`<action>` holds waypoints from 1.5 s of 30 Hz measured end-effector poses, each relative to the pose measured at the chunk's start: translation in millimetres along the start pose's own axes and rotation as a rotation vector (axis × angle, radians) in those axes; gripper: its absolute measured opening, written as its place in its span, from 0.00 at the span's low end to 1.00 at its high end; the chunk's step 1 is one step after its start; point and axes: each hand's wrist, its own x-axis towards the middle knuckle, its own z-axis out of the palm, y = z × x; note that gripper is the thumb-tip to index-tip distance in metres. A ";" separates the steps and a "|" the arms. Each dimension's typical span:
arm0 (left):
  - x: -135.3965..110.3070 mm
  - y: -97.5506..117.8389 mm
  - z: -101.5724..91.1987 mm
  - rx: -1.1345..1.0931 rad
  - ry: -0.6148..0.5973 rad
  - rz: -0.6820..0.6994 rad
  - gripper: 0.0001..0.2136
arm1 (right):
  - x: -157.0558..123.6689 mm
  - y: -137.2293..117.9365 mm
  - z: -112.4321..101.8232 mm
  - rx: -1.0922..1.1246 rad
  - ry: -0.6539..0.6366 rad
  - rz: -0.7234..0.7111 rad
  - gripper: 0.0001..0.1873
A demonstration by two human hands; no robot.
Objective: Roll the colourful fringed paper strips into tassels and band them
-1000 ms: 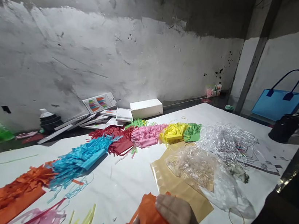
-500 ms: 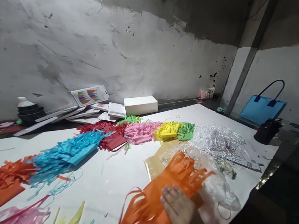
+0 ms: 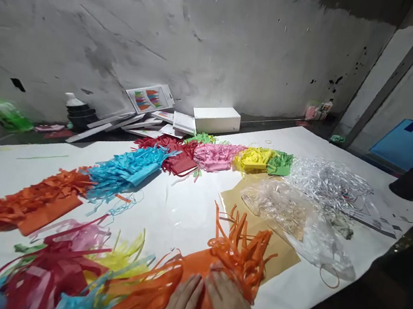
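Observation:
An orange fringed tissue-paper piece [image 3: 195, 263] lies at the near edge of the white-covered table, with cut strips at both ends. My left hand [image 3: 182, 304] rests on its plain middle band, fingers stretched out side by side. Close against it, my right hand [image 3: 229, 299] lies on the same band with its fingers extended. A thumb shows between the hands, partly hidden. To the left is a loose heap of tissue strips, with dark red strips [image 3: 50, 268], yellow strips [image 3: 128, 255] and blue strips [image 3: 84, 300]. The orange strips partly overlap this heap.
Beyond lies a row of fringed bundles: orange [image 3: 48, 199], blue [image 3: 128, 167], dark red [image 3: 180, 161], pink [image 3: 216, 157], yellow [image 3: 253, 159] and green [image 3: 280, 163]. Brown paper [image 3: 280, 255], a clear plastic bag [image 3: 313, 239] and silvery shreds [image 3: 328, 183] are right. A white box [image 3: 216, 120] stands behind.
The orange tissue piece has come down and toward me onto the table. My left hand has come into view on it, beside my right hand. The view has shifted left and downward.

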 end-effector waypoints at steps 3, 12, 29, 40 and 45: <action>-4.1 0.1 5.7 0.068 -0.056 -0.022 0.43 | -9.2 30.2 -28.8 -0.056 -0.154 0.206 0.39; -5.0 11.9 -4.8 0.049 -0.044 -0.085 0.24 | -13.7 66.9 -96.0 -0.145 0.260 0.206 0.16; 1.8 8.7 -26.9 0.006 -0.008 -0.129 0.19 | 25.2 22.5 -66.2 0.233 -0.227 -0.089 0.09; -15.6 0.6 -6.4 0.075 -0.034 -0.043 0.15 | 80.8 54.4 -40.0 -0.064 -0.327 0.390 0.23; -11.4 -4.7 -8.7 0.077 -0.004 0.015 0.13 | 71.2 69.5 -72.9 -0.128 -0.138 0.470 0.20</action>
